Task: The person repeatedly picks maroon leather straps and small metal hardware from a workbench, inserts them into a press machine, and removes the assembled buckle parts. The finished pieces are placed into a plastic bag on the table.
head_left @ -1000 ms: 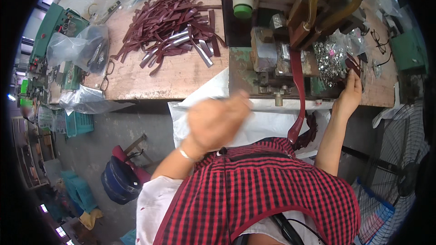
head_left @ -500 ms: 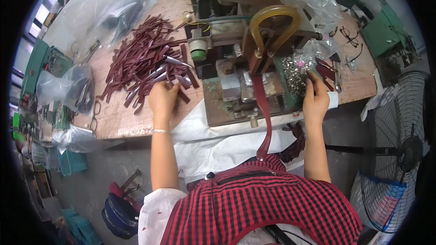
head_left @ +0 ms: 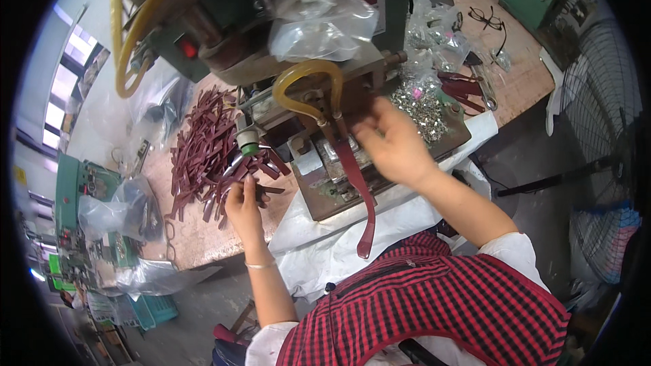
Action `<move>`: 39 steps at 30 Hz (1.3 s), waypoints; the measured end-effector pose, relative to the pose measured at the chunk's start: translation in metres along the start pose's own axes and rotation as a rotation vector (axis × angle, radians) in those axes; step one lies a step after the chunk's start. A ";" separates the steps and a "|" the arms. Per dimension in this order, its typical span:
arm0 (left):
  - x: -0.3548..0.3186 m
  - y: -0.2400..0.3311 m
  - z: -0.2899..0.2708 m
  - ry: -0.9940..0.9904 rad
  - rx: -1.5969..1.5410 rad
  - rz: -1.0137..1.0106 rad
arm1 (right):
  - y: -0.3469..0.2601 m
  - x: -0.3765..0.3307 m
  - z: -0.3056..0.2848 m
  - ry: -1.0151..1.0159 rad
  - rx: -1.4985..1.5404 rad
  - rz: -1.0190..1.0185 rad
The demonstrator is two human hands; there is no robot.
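Note:
A pile of dark red leather-like strips (head_left: 203,142) lies on the table to the left. At its near edge, my left hand (head_left: 245,213) has thumb and fingers closed on a strip. In the middle, a long dark red strap (head_left: 358,179) hangs from the press (head_left: 332,163) over the table edge toward my apron. My right hand (head_left: 395,142) reaches in beside the press head with bent fingers, close to where the strap enters. Whatever its fingertips hold is too small or hidden to make out. Right of it lies a heap of small shiny metal pieces (head_left: 417,112).
A yellow hose loop (head_left: 305,74) rises from the press, and a green-tipped knob (head_left: 248,144) stands to its left. Clear plastic bags (head_left: 325,20) lie on the machine. Scissors (head_left: 487,88) and eyeglasses (head_left: 485,19) rest at the right. A black fan (head_left: 590,169) stands beyond.
My right hand has moved left from the metal pieces to the press head. My left hand stays at the pile's near edge. The view has turned and shifted right.

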State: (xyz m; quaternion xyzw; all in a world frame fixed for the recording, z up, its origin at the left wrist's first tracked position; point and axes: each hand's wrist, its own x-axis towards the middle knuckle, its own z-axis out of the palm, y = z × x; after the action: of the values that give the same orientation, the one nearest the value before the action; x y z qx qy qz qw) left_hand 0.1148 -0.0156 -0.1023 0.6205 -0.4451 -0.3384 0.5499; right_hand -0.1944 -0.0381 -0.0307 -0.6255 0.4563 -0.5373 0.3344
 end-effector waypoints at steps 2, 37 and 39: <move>-0.010 -0.014 0.005 0.067 -0.142 0.067 | -0.019 -0.008 0.011 0.050 0.044 -0.030; -0.064 0.109 0.109 -0.221 0.362 1.423 | 0.087 -0.006 -0.065 0.334 -0.878 -0.189; -0.065 0.109 0.108 -0.224 0.366 1.421 | 0.085 0.016 -0.050 0.283 -0.946 -0.169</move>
State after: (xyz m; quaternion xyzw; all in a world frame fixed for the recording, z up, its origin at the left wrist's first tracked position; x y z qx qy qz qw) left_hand -0.0277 0.0035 -0.0173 0.2265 -0.8419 0.1173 0.4755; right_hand -0.2612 -0.0805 -0.0923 -0.6644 0.6385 -0.3764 -0.0959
